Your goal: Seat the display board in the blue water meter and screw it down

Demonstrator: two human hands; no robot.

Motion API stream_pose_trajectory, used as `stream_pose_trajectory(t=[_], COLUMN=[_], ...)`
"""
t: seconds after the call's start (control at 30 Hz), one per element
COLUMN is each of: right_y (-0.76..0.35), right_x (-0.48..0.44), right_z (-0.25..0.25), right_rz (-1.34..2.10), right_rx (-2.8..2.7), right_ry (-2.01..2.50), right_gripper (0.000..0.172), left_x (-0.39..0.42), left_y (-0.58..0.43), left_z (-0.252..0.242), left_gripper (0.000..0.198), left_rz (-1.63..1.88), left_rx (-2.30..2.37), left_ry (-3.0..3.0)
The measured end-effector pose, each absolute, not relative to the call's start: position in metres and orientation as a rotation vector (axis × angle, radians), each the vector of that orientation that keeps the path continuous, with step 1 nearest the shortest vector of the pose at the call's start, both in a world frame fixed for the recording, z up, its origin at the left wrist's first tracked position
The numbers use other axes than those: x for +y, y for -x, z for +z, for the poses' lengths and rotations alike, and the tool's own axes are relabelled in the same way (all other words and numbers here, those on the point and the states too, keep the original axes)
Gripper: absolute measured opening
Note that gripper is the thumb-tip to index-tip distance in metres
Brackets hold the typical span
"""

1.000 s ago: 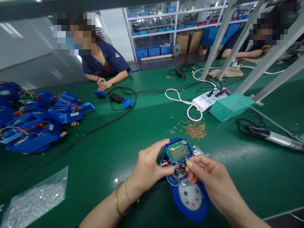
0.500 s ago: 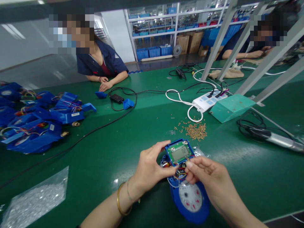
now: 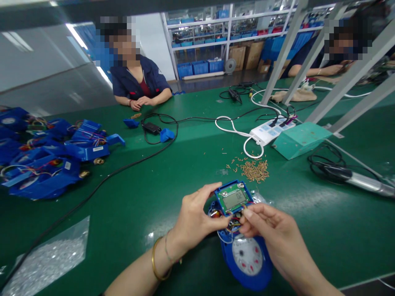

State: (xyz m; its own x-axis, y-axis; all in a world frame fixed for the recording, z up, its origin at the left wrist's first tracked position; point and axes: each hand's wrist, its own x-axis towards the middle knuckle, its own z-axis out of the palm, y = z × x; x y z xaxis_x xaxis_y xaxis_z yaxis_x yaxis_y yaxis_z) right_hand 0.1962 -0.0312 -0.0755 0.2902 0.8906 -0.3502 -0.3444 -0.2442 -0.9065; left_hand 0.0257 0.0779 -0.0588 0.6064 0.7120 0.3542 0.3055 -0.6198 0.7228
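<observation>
A blue water meter (image 3: 247, 257) with a round white dial lies in front of me. Its display module (image 3: 234, 199), a green circuit board with a small screen in a blue frame, is tilted up above the dial. My left hand (image 3: 197, 213) grips this module between thumb and fingers at its left side. At the module's lower right edge, the fingertips of my right hand (image 3: 271, 230) pinch thin coloured wires (image 3: 236, 224) that run into the meter body. Exactly which wire they hold is partly hidden by the thumb.
Beyond the meter lies a heap of small brass-coloured screws (image 3: 255, 170). Blue meters (image 3: 46, 160) pile up at left, above a clear bag (image 3: 52, 259) of small parts. A power strip (image 3: 268, 131), teal block (image 3: 302, 139) and electric screwdriver (image 3: 367, 183) lie right. Co-workers sit across the table.
My hands and the meter have barely moved. The co-worker across the table has turned and drawn their hands back, uncovering a few small screws. The black cable at lower left has shifted.
</observation>
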Motion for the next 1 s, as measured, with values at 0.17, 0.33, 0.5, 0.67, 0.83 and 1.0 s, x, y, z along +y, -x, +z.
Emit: stream_pose_trajectory(t=[0.17, 0.33, 0.5, 0.67, 0.83, 1.0], right_y=[-0.193, -0.190, -0.196, -0.196, -0.194, -0.193], right_x=[-0.028, -0.028, -0.029, -0.028, -0.024, -0.020], right_z=[-0.070, -0.063, -0.071, -0.072, -0.067, -0.063], right_rz=[1.262, 1.180, 1.245, 1.260, 1.265, 1.268], right_rx=[-0.580, -0.557, -0.615, -0.632, -0.582, -0.480], right_ry=[1.383, 1.443, 1.467, 1.483, 1.497, 1.468], right_gripper=[0.035, 0.036, 0.037, 0.038, 0.041, 0.047], left_x=[0.075, 0.074, 0.073, 0.073, 0.073, 0.075], left_y=[-0.026, -0.029, -0.031, -0.031, -0.032, -0.034], left_z=[-0.061, -0.060, -0.059, -0.061, -0.060, -0.059], left_gripper=[0.057, 0.056, 0.055, 0.056, 0.054, 0.053], left_rz=[0.872, 0.900, 0.918, 0.918, 0.926, 0.910], left_rx=[0.817, 0.827, 0.850, 0.868, 0.839, 0.826], left_ry=[-2.173, -2.105, -2.094, -2.079, -1.990, -1.890])
